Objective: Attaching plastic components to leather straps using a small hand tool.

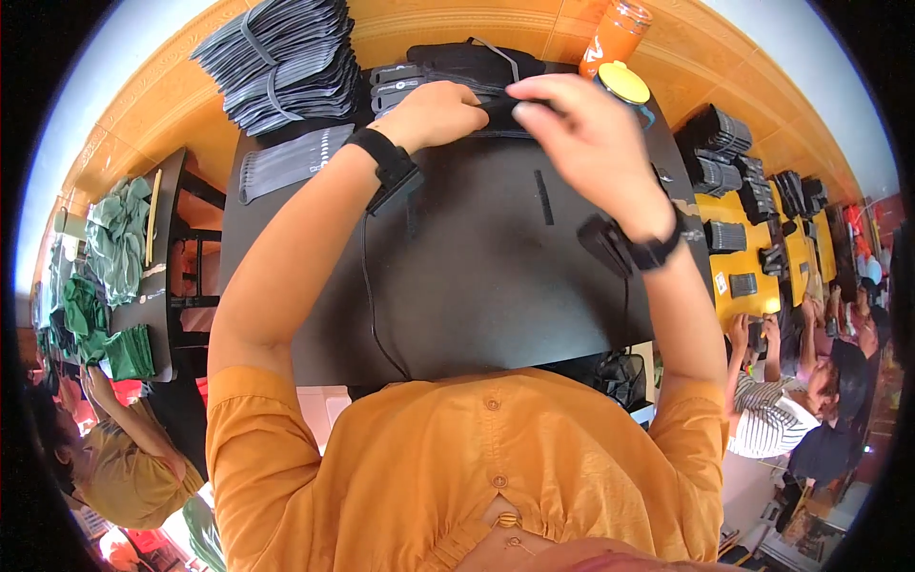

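Black matte tabletop fills the middle of the view, framed by orange-yellow floor beyond its far edge. At that far edge a black fabric piece is held between both hands: the left hand is closed over its left end, fingers curled down onto it, while the right hand is seen pinching its right end, thumb and forefinger pressed together on the cloth and the other fingers spread loosely above. The piece's long axis is laid across the person, running left to right from one grip to the other, so neither hand is clearly nearer; each is set on its own end. Whether the cloth is lifted free of the table cannot be told.

Just beyond the grips, a dark bag with a grey strap is seen, and touching its left side a small stack of black strips. Further left of the left hand, a large bundled pile of grey-black pieces and a flat row of dark strips are laid. To the right of the right hand, a yellow-lidded container and an orange bottle are stood. Black wrist devices are worn on both forearms. Nearer the body, a thin black strip is left alone on the tabletop. Other people are seated at both sides.
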### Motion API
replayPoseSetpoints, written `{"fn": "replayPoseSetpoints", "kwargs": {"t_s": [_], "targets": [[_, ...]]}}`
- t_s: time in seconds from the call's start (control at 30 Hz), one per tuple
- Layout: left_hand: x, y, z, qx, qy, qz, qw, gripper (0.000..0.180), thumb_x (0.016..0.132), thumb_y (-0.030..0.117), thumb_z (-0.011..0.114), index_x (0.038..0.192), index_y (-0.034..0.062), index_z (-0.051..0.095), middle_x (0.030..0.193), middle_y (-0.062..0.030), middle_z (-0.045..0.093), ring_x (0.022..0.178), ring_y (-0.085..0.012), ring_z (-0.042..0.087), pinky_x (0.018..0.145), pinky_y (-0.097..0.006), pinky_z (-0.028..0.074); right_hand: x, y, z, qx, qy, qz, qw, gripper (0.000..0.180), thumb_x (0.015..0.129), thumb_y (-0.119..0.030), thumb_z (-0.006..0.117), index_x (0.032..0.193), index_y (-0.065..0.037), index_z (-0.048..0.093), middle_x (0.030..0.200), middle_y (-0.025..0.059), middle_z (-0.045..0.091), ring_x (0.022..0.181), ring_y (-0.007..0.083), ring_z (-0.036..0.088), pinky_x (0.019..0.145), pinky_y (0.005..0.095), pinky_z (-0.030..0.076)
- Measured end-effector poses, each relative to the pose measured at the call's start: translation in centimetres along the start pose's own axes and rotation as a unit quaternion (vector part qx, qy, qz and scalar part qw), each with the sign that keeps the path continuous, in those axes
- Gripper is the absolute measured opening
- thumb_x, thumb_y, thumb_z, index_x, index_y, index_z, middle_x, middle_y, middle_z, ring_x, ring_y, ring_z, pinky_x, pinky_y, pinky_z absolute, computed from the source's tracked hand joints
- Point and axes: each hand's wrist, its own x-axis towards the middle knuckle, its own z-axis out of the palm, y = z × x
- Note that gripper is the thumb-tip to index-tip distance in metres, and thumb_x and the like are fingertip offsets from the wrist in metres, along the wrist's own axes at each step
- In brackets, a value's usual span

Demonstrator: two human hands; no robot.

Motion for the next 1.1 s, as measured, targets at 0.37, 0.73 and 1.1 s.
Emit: {"fn": "replayPoseSetpoints", "kwargs": {"t_s": [0.37, 0.73, 1.1], "targets": [[0.2, -4.3, 0.1, -0.286, -0.162, -0.027, 0.944, 0.042, 0.082, 0.014, 0.061, 0.123, 0.0026, 0.063, 0.104, -0.0031, 0.068, 0.093, -0.0098, 0.058, 0.085, -0.022, 0.043, 1.7, 6.1, 7.4, -0.136, -0.182, 0.069, 0.971, 0.041, 0.079, -0.009, 0.074, 0.118, -0.007, 0.061, 0.115, 0.0113, 0.058, 0.103, 0.0332, 0.06, 0.088, 0.0389, 0.051], [-1.9, -3.8, 1.5, -0.373, -0.148, 0.007, 0.916, 0.059, 0.085, 0.038, 0.075, 0.128, 0.0007, 0.062, 0.118, -0.0114, 0.069, 0.109, -0.0169, 0.063, 0.097, -0.029, 0.044, -1.4, 8.8, 4.4, 0.31, -0.049, 0.263, 0.913, 0.032, 0.084, -0.016, 0.079, 0.108, -0.002, 0.064, 0.096, -0.0044, 0.065, 0.075, 0.0022, 0.056, 0.067, 0.0198, 0.047], [0.9, -0.3, 4.6, 0.221, 0.155, 0.182, 0.946, 0.093, 0.076, 0.052, 0.075, 0.148, 0.0066, 0.036, 0.153, -0.016, 0.034, 0.145, -0.0358, 0.025, 0.118, -0.054, 0.016, -0.8, 8.3, 5.5, 0.178, -0.066, 0.148, 0.97, 0.029, 0.086, -0.024, 0.075, 0.107, -0.004, 0.066, 0.091, 0.0023, 0.062, 0.076, 0.0086, 0.055, 0.07, 0.0248, 0.047]]}}
